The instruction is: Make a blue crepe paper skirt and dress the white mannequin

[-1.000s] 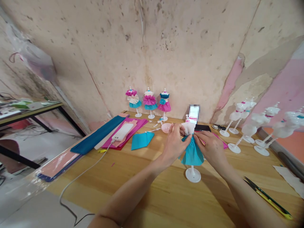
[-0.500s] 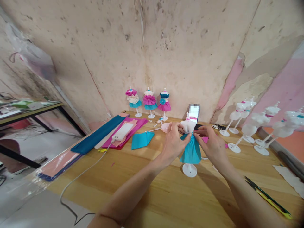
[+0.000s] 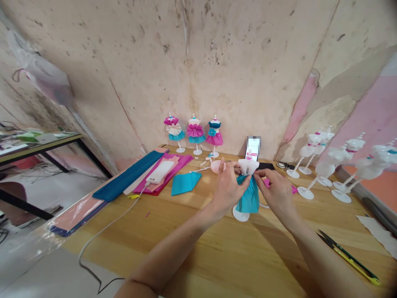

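A small white dress form (image 3: 248, 165) stands between my hands, tilted, with a turquoise cloth skirt (image 3: 248, 199) gathered round its waist. My left hand (image 3: 230, 184) is closed at the form's left side, thumb on the skirt's waist and fingers partly behind the torso. At the right of the waist, my right hand (image 3: 275, 189) pinches the skirt's top edge between thumb and fingertips. The form's round white base (image 3: 241, 213) shows below the hem. Behind it leans a lit phone (image 3: 253, 148). Pink cloth (image 3: 294, 189) lies partly hidden behind my right hand.
Three dressed forms (image 3: 195, 131) stand by the wall, and several bare ones (image 3: 325, 165) at the right. Thread snips (image 3: 349, 257) lie near right. Folded turquoise cloth (image 3: 185, 183), a white power bank (image 3: 160, 171) with cable, and stacked fabrics (image 3: 130, 176) lie left.
The dress form has tipped, its top leaning towards me, and its base has shifted left and away. Both hands stay at the skirt's waist.
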Demonstrator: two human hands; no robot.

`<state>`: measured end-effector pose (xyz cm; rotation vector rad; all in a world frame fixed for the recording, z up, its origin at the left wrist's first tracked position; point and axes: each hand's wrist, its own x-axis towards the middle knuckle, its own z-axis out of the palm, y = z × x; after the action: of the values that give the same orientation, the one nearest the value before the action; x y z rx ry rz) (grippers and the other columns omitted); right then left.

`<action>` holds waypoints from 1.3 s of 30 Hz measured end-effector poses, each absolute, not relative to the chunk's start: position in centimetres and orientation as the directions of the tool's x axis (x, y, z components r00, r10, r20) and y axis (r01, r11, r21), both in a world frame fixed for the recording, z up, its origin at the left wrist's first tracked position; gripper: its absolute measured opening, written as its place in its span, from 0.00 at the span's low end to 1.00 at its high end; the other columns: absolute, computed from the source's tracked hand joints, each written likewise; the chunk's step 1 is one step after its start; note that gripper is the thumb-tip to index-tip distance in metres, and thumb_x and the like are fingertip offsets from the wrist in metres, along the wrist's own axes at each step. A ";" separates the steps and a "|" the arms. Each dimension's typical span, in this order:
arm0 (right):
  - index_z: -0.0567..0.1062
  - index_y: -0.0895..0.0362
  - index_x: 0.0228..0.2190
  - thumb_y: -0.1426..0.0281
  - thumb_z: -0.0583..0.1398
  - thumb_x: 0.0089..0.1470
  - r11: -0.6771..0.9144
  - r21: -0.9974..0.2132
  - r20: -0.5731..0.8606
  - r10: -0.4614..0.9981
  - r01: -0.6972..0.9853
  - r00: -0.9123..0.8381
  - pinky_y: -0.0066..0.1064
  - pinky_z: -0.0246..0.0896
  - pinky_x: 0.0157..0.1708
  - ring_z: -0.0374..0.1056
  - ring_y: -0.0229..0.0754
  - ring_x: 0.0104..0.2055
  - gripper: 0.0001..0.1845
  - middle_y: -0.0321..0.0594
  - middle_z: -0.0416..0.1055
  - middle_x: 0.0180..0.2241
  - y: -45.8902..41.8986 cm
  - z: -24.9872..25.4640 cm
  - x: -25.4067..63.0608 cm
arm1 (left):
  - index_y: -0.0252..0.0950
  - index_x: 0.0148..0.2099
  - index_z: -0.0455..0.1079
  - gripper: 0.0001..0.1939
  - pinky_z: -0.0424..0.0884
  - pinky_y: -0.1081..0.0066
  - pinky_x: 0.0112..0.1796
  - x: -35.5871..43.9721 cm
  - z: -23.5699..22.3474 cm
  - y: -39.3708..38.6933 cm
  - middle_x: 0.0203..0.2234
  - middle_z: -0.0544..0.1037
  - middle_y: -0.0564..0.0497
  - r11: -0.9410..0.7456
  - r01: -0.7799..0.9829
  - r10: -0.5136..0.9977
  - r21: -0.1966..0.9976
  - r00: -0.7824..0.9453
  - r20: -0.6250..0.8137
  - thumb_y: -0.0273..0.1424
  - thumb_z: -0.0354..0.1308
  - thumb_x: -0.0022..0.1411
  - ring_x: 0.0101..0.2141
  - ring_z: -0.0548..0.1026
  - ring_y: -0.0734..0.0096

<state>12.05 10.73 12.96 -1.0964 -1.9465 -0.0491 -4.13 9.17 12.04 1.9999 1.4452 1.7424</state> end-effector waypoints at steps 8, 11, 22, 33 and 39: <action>0.75 0.54 0.36 0.63 0.56 0.61 0.606 -0.342 0.699 0.675 0.719 -0.236 0.35 0.60 0.34 0.71 0.45 0.37 0.11 0.39 0.77 0.35 10.7 12.7 12.0 | 0.39 0.46 0.57 0.17 0.55 0.47 0.59 -4.1 12.1 9.0 0.36 0.73 0.51 -0.547 0.600 0.675 0.584 -0.097 0.732 0.34 0.60 0.59 0.39 0.75 0.67; 0.75 0.54 0.35 0.64 0.55 0.61 0.609 -0.328 0.704 0.668 0.723 -0.243 0.35 0.59 0.33 0.70 0.45 0.37 0.10 0.39 0.76 0.34 10.6 12.8 11.9 | 0.39 0.45 0.57 0.15 0.52 0.46 0.61 -4.1 12.2 8.8 0.36 0.73 0.51 -0.556 0.622 0.662 0.551 -0.070 0.746 0.33 0.59 0.60 0.39 0.75 0.67; 0.74 0.54 0.34 0.64 0.55 0.61 0.640 -0.332 0.706 0.656 0.693 -0.267 0.35 0.59 0.33 0.70 0.44 0.36 0.10 0.39 0.76 0.33 10.3 13.4 11.9 | 0.40 0.44 0.56 0.16 0.52 0.48 0.61 -4.2 12.4 8.8 0.36 0.74 0.52 -0.544 0.631 0.667 0.553 -0.075 0.741 0.33 0.60 0.59 0.38 0.76 0.67; 0.74 0.53 0.33 0.67 0.56 0.59 0.639 -0.363 0.696 0.670 0.678 -0.259 0.33 0.57 0.32 0.67 0.43 0.34 0.07 0.37 0.74 0.32 10.1 13.7 11.9 | 0.39 0.45 0.57 0.17 0.69 0.58 0.48 -4.3 12.3 8.9 0.39 0.72 0.48 -0.540 0.526 0.733 0.657 -0.090 0.675 0.34 0.61 0.58 0.40 0.74 0.66; 0.74 0.54 0.33 0.62 0.57 0.59 0.574 -0.548 0.602 0.776 0.609 -0.190 0.32 0.57 0.28 0.66 0.39 0.28 0.10 0.37 0.74 0.31 10.4 13.8 12.0 | 0.38 0.46 0.57 0.20 0.71 0.66 0.41 -4.6 12.6 9.1 0.38 0.74 0.48 -0.494 0.342 0.819 0.799 -0.126 0.560 0.35 0.63 0.57 0.40 0.75 0.68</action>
<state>11.99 10.40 13.84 -1.1191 -1.8951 0.2306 -4.56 9.10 12.57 1.7590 1.2880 1.6542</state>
